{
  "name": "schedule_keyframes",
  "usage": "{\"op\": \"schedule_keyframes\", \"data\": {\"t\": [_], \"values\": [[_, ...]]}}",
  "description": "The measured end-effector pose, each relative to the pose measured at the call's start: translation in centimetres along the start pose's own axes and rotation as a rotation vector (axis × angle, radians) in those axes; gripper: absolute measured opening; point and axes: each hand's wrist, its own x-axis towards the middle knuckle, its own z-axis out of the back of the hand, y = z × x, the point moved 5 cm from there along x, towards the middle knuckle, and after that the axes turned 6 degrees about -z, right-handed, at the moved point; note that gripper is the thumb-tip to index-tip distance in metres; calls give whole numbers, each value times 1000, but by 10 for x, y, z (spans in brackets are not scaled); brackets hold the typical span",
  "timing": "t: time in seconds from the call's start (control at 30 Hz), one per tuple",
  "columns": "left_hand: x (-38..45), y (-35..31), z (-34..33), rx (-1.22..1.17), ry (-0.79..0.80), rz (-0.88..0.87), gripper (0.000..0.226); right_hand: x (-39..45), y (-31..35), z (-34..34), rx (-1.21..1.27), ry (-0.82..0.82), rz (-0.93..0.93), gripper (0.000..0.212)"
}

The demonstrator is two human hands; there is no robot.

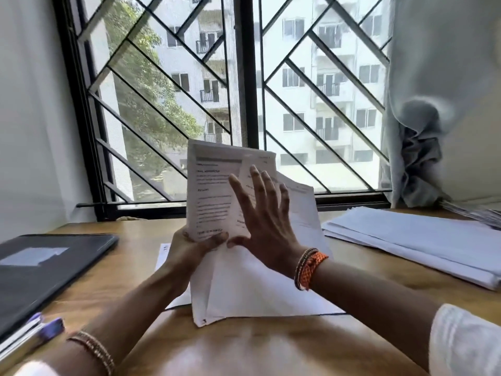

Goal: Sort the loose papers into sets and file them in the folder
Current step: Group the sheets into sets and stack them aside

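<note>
The left hand (189, 246) pinches the limp papers (217, 191) at their lower edge (best gripped there), while the right hand (264, 221), fingers spread, presses them flat.

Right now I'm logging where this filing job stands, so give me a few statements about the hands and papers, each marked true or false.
1. The left hand grips the raised sheaf of papers by its lower edge. True.
2. The right hand is a closed fist. False: its fingers are spread open against the sheets.
3. The dark folder lies shut at the left. True.
4. The white stack at the right stands upright. False: it lies flat on the table.
</note>
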Motion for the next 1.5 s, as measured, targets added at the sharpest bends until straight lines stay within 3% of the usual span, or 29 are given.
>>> {"op": "schedule_keyframes", "data": {"t": [0.07,0.27,0.37,0.47,0.53,0.6,0.67,0.73,0.83,1.07,1.13,1.23,1.27,1.37,1.43,1.5], "values": [[-1,2,1,7,-58,11,36,4,-6,2,7,9,-9,125],[-7,6,-7,2,-42,17,32,-6,-25,1,69,178,-166,123],[-6,6,-5,-9,-61,6,30,-11,-44,-3,90,235,-371,125],[0,4,12,-57,-137,0,29,-3,-88,10,166,237,-734,118],[3,2,19,-114,-154,-14,34,-4,-119,13,499,290,-1003,104],[5,2,20,-134,-137,-17,41,-8,-128,13,1004,366,-1111,59],[6,3,18,-140,-113,-5,39,-5,-129,18,1191,350,-1032,23],[6,3,16,-140,-90,-11,43,2,-130,26,1251,203,-944,8],[5,3,17,-132,-77,-32,48,10,-123,36,1330,117,-892,6],[4,4,17,-131,-71,-37,47,10,-121,37,1317,105,-892,5],[5,5,19,-138,-91,-42,47,7,-118,36,1334,184,-874,7],[8,4,23,-168,-113,-51,42,-7,-110,24,1252,511,-824,20],[9,4,25,-182,-124,-47,35,-10,-117,22,1198,517,-827,15],[12,-1,33,-166,-172,-45,8,-11,-169,29,1014,135,-1005,9],[13,-4,38,-156,-157,-15,8,-12,-205,50,777,-109,-1081,10],[13,-7,36,-145,-61,27,16,-13,-232,71,639,-232,-1085,17]]}}
